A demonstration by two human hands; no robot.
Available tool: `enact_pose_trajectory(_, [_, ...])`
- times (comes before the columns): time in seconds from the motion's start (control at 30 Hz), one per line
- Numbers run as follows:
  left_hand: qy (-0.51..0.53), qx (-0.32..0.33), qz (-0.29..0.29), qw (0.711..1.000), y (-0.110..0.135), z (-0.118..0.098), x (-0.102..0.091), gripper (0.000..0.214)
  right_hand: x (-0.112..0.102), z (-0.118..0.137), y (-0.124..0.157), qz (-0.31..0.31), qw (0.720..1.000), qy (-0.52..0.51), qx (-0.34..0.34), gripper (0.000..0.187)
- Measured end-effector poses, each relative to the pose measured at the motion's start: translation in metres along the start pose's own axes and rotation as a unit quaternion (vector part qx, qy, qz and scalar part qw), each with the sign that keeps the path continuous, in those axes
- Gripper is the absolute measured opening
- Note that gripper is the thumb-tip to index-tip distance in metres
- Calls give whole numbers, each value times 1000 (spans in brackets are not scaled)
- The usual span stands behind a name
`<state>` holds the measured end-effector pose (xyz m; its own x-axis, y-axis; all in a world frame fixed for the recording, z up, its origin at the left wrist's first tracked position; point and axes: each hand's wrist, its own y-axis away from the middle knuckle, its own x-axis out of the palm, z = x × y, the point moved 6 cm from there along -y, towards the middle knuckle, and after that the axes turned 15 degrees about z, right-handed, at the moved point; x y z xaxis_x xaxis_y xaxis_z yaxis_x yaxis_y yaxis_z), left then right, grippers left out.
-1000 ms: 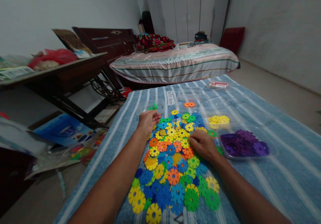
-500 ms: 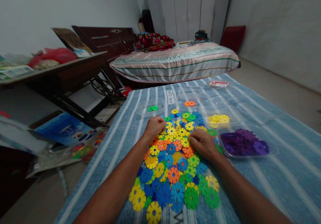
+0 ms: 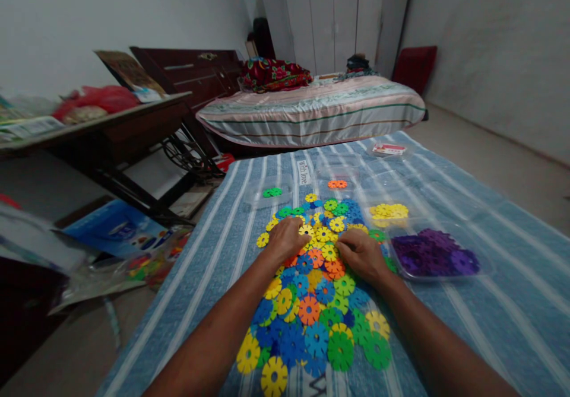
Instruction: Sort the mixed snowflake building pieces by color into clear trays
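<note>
A pile of notched plastic discs (image 3: pixel 309 310) in yellow, blue, green and orange spreads over the cloth before me. My left hand (image 3: pixel 287 240) is over the pile's upper left, fingers closed at the edge of a pale yellow notched disc (image 3: pixel 306 231). At the pile's right side rests my right hand (image 3: pixel 363 253), its fingers curled together beside a yellow disc (image 3: pixel 329 252); whatever they pinch is hidden. Purple discs (image 3: pixel 434 253) fill a clear tub just right of that hand.
Behind the pile stand clear tubs with green discs (image 3: pixel 272 192), orange discs (image 3: pixel 337 184) and yellow discs (image 3: pixel 389 212). A red-and-white packet (image 3: pixel 389 149) lies at the far edge of the striped cloth (image 3: pixel 503 266). Beyond are a bed (image 3: pixel 312 112) and, leftward, a sewing-machine table (image 3: pixel 133 112).
My left hand has moved right and slightly nearer over the pile, uncovering yellow and green discs at the upper left. My right hand has stayed in nearly the same place.
</note>
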<state>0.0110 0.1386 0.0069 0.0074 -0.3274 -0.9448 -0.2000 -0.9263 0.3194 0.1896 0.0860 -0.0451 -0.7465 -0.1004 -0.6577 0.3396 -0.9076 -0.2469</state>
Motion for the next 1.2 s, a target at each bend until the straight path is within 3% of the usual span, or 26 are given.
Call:
enact_pose_trajectory(0.27, [52, -19, -15, 998, -4, 6, 0, 7, 1, -1, -1, -3, 1000, 1, -1, 20])
enact_pose_trajectory(0.4, [137, 15, 0, 990, -9, 10, -1, 10, 0, 1, -2, -6, 1000, 0, 3, 21])
enact_pose_trajectory(0.57, [223, 72, 11, 972, -16, -16, -17, 16, -3, 4, -2, -8, 1000, -6, 5, 20])
enact_pose_trajectory(0.63, [318, 110, 22, 941, -17, -39, -28, 14, -3, 3, -2, -6, 1000, -10, 5, 19])
enact_pose_trajectory(0.73, [515, 168, 58, 839, -18, -76, -43, 8, -2, 1, -2, -4, 1000, -17, 9, 18])
enact_pose_trajectory(0.8, [571, 190, 56, 797, -20, -91, -52, 17, -2, 1, -2, -2, 1000, -20, 5, 18])
enact_pose_trajectory(0.87, [546, 191, 44, 815, -23, -93, -52, 16, -2, 2, -2, -3, 1000, -19, -1, 19])
enact_pose_trajectory(1.03, [252, 146, 1, 957, -29, -66, -29, 11, -5, 6, -3, -2, 1000, -10, 1, 19])
enact_pose_trajectory(1.1, [140, 114, 5, 984, -27, -54, -17, 11, -5, 6, -3, 2, 1000, -11, 2, 18])
enact_pose_trajectory(1.2, [49, 85, 23, 995, -21, -46, -4, 7, -5, 5, -3, 1, 1000, -12, 4, 18])
